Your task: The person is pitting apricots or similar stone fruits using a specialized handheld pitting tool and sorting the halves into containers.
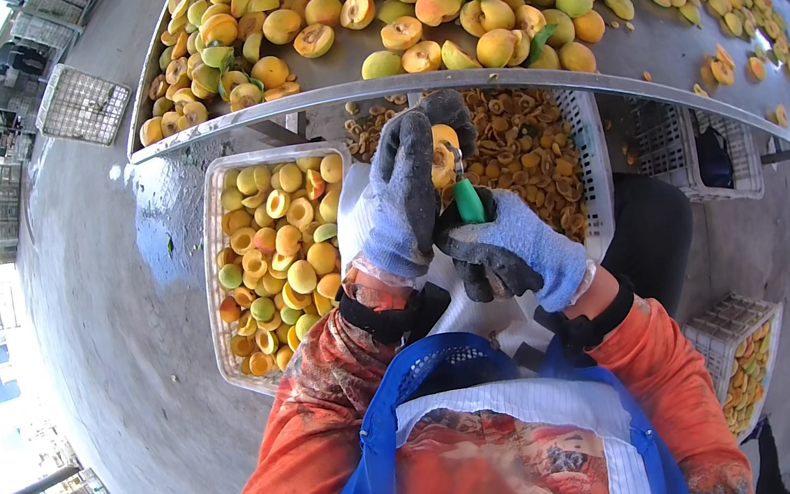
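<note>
My left hand [396, 201], in a blue knit glove with dark grey coating, is closed around a yellow peach half [443, 151] held cut side toward me. My right hand [516, 248], gloved alike, grips the green handle of a pitting tool [469, 202]. Its thin metal end reaches up to the fruit and seems to touch it; the tip is partly hidden. Both hands are in front of my body, just below the metal table's near edge. Under them stands a crate of brownish-orange peach scraps [528, 152], partly covered by my hands.
A metal table [344, 95] heaped with halved peaches [401, 33] spans the far side. Left of my hands stands a white crate [214, 272] full of peach halves. Another fruit crate [712, 344] is at lower right. An overturned-looking crate [82, 106] lies on the concrete floor [108, 287].
</note>
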Action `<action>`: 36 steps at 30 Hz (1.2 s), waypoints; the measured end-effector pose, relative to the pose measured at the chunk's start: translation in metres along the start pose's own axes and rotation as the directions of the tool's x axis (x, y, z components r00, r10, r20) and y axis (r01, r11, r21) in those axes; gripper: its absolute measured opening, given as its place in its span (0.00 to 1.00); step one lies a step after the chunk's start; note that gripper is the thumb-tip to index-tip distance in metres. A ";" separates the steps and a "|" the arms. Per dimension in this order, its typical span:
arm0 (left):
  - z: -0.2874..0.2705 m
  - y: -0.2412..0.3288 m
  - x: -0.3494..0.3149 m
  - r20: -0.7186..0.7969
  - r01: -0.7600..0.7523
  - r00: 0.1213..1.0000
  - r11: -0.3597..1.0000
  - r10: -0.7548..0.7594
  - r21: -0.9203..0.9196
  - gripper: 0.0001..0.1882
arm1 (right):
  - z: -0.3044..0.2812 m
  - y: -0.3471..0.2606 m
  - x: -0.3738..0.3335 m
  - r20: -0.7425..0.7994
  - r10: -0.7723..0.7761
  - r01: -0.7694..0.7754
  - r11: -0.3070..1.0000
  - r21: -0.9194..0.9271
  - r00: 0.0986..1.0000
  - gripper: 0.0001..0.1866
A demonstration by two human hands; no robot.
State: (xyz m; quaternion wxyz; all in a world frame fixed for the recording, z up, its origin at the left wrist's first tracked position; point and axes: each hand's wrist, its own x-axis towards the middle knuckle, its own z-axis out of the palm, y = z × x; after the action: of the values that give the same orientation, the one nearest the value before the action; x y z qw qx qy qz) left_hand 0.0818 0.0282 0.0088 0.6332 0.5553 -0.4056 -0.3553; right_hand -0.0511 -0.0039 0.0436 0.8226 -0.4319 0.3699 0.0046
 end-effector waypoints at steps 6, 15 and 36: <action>0.010 -0.002 0.009 0.086 0.359 0.887 0.560 -0.454 -0.747 0.20 | -0.009 0.039 0.030 -0.193 -0.711 0.274 0.486 -0.830 0.676 0.17; 0.012 -0.004 0.017 0.218 0.485 0.810 0.412 -0.544 -0.771 0.18 | -0.014 0.045 0.029 -0.286 -0.688 0.053 0.427 -0.902 0.667 0.17; -0.026 -0.033 0.012 0.198 0.369 0.916 0.542 -0.349 -0.755 0.22 | -0.031 0.042 0.000 -0.392 -0.304 0.328 0.945 -0.006 0.868 0.09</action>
State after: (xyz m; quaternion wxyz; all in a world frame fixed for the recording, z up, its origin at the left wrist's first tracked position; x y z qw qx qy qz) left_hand 0.1098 0.0240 -0.0237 0.7187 0.2923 -0.0966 -0.6235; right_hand -0.0837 0.0003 0.0033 0.7352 -0.4538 0.4497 -0.2265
